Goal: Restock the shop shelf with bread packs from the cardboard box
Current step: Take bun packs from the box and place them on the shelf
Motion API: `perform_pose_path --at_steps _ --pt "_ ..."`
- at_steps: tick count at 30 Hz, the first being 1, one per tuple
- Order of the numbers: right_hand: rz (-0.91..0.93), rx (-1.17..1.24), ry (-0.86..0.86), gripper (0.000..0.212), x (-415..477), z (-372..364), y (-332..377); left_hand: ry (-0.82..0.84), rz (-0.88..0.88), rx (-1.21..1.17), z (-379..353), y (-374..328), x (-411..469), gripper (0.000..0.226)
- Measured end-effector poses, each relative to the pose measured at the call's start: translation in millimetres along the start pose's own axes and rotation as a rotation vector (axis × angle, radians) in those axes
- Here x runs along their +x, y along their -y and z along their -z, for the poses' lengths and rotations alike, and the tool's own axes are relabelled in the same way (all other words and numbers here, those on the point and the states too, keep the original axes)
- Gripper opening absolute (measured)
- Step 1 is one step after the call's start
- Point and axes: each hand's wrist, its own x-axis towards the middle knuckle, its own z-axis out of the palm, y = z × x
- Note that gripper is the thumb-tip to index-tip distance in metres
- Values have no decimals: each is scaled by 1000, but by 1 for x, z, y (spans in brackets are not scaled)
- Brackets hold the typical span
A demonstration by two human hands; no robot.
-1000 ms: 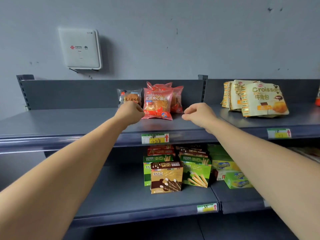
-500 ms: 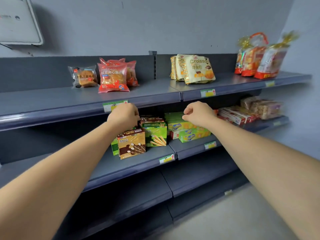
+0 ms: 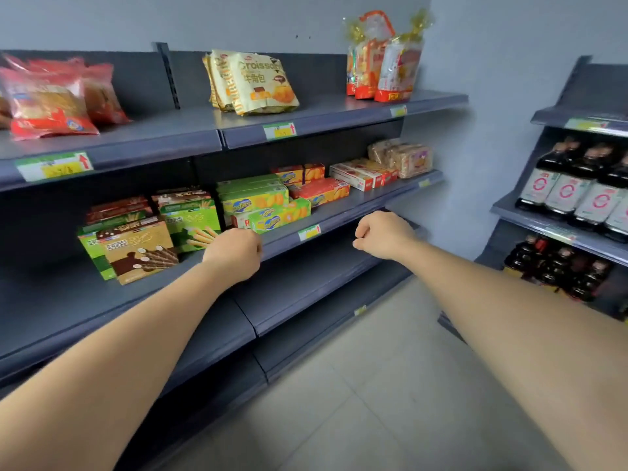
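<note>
Grips both curled, holding nothing: left hand (image 3: 232,253), right hand (image 3: 384,236), free for the next pack, I'd guess. Red bread packs (image 3: 51,103) stand face-out on top shelf (image 3: 153,137), far left; cardboard box not in view.

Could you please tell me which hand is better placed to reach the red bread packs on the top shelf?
Left, probably. The left hand is empty and nearer the red bread packs at the left end of the top shelf; the right hand, also empty, is farther right.
</note>
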Motion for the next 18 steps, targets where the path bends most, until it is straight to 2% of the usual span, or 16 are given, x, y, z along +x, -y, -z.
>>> perform_pose_path --at_steps 8,13,18 --pt "-217 18 60 23 -49 -15 -116 147 -166 -40 -64 -102 7 17" --pt "-368 20 95 9 -86 -25 -176 248 -311 -23 -97 -164 17 17" --pt "-483 -7 125 21 -127 -36 -230 298 -464 38 -137 -227 17 19"
